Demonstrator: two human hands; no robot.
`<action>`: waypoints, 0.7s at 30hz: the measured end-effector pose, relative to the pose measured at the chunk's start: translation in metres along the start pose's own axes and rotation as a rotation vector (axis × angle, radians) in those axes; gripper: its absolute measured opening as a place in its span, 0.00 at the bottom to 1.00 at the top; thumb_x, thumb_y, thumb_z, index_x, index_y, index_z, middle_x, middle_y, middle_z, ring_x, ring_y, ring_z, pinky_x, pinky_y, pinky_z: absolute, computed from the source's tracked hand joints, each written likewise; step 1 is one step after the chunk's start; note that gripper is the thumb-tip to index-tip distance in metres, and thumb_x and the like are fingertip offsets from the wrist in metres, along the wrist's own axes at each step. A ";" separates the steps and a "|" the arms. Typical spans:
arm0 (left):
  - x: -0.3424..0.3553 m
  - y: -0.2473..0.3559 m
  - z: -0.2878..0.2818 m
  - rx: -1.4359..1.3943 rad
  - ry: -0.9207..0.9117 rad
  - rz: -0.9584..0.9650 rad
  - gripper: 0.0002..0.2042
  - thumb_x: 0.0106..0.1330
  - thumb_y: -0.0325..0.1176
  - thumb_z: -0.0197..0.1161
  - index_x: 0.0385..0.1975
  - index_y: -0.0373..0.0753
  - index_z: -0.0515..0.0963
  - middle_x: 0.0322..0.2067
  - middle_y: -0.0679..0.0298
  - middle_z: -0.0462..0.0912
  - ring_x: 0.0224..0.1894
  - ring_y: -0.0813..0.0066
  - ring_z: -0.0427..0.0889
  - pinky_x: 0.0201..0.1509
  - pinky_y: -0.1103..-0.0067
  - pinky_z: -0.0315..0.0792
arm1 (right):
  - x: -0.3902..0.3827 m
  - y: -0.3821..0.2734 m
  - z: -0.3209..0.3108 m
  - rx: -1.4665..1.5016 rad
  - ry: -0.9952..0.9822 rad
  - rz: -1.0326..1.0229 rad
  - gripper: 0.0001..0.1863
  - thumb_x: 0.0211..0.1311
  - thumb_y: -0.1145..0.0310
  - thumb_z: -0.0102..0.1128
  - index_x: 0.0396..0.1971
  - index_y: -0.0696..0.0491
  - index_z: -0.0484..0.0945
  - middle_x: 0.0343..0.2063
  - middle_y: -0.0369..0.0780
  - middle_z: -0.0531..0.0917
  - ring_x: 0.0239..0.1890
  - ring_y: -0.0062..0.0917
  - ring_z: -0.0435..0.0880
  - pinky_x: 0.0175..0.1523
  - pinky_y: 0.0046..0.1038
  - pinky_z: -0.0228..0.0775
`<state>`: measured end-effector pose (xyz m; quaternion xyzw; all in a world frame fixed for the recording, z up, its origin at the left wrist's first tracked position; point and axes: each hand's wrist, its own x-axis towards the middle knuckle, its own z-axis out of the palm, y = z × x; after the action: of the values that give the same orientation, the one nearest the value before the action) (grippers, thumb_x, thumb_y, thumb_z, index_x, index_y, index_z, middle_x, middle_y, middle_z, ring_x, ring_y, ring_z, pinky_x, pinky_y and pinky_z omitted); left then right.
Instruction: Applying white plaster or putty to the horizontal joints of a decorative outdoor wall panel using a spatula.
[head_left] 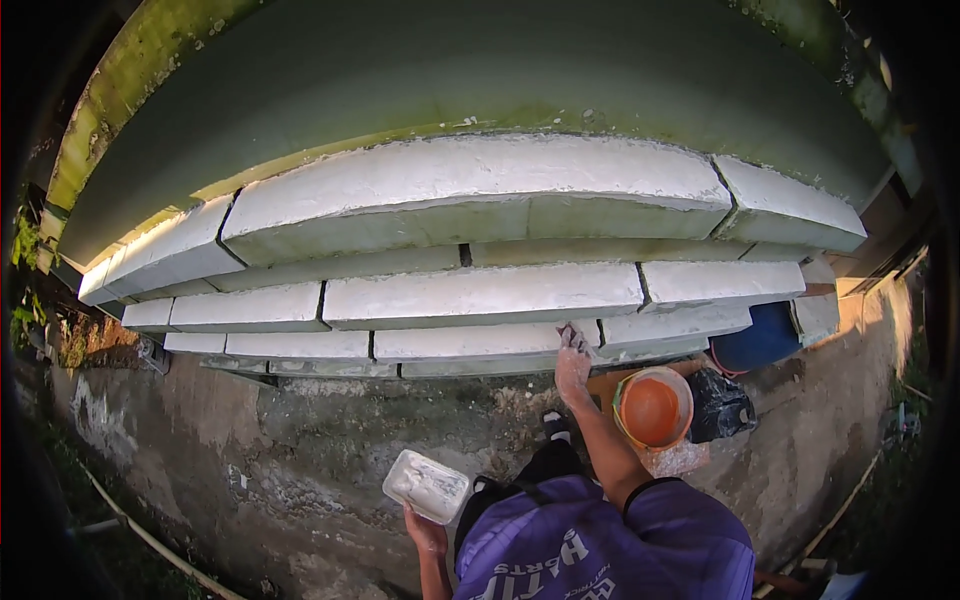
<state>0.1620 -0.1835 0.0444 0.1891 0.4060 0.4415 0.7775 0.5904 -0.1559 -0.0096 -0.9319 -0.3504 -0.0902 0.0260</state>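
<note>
My left hand (428, 532) grips a shallow white rectangular tub (426, 485) with white paste smeared inside, low in front of me. Ahead, my right hand (573, 366) reaches to the lowest long white-coated block (470, 342), close to a dark joint. Its fingers are whitened and bent together against the block's top edge. Whatever they may hold is too small or hidden to name. Above that block run a middle white-topped tier (480, 292) and a wider upper tier (480, 178), both split by dark vertical gaps.
Right of my legs stand an orange-lined bucket (652, 410) and a black plastic bag (720, 405). Behind them is a blue basin (755, 338) by the blocks' end. A green wall (480, 75) rises behind the tiers. Stained concrete (300, 450) lies below.
</note>
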 end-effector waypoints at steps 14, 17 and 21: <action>-0.002 -0.037 0.035 -0.095 0.020 0.030 0.26 0.70 0.49 0.44 0.63 0.42 0.60 0.62 0.63 0.66 0.63 0.66 0.65 0.66 0.67 0.59 | -0.007 -0.033 -0.025 0.210 0.154 -0.564 0.28 0.58 0.72 0.50 0.61 0.46 0.65 0.53 0.45 0.74 0.52 0.40 0.77 0.48 0.35 0.77; -0.004 -0.044 0.047 -0.072 0.019 0.060 0.26 0.71 0.50 0.44 0.64 0.42 0.59 0.62 0.62 0.64 0.64 0.65 0.64 0.67 0.67 0.58 | 0.012 0.009 -0.007 0.088 0.087 -0.470 0.29 0.59 0.72 0.48 0.63 0.47 0.63 0.55 0.45 0.73 0.58 0.41 0.72 0.55 0.40 0.71; -0.006 -0.060 0.057 -0.064 0.031 0.050 0.27 0.71 0.50 0.43 0.65 0.42 0.58 0.63 0.61 0.63 0.65 0.64 0.63 0.67 0.66 0.57 | -0.002 0.030 0.015 0.055 0.010 -0.493 0.28 0.58 0.72 0.48 0.62 0.47 0.65 0.58 0.46 0.71 0.60 0.42 0.70 0.59 0.42 0.66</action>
<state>0.2381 -0.2175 0.0421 0.1674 0.3990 0.4764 0.7654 0.6110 -0.1783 -0.0239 -0.8168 -0.5693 -0.0885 0.0304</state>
